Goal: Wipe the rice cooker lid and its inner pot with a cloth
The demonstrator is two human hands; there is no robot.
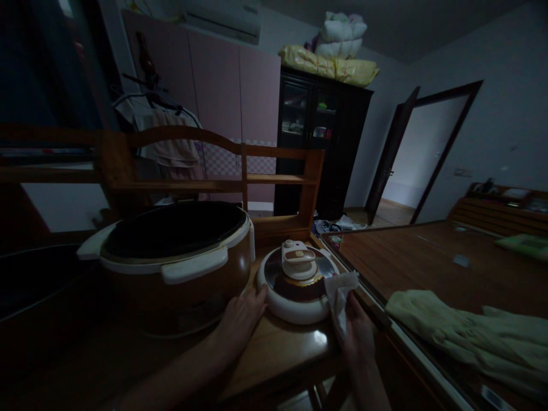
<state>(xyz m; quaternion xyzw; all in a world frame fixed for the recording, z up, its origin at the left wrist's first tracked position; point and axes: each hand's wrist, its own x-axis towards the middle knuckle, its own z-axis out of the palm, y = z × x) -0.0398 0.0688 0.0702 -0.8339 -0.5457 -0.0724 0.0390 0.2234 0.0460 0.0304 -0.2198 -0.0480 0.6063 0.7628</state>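
A round pressure cooker lid (274, 311) with a white rim, a dark shiny top and a brown-and-white handle lies on the wooden desk. My left hand (245, 311) grips the near left edge of its rim, fingertips partly hidden. Crumpled white tissue (340, 294) is in my right hand (358, 328), pressed against the right side of the lid. To the left stands the open brown cooker body (205, 297) with white side handles; its inside is dark.
At far left sits a dark round pot (34, 285), partly cut off. A wooden shelf rack (280, 180) rises behind the desk (274, 354). On the right, a bed surface (411, 251) holds pale green cloth (462, 331). A dark cabinet and an open door stand at the back.
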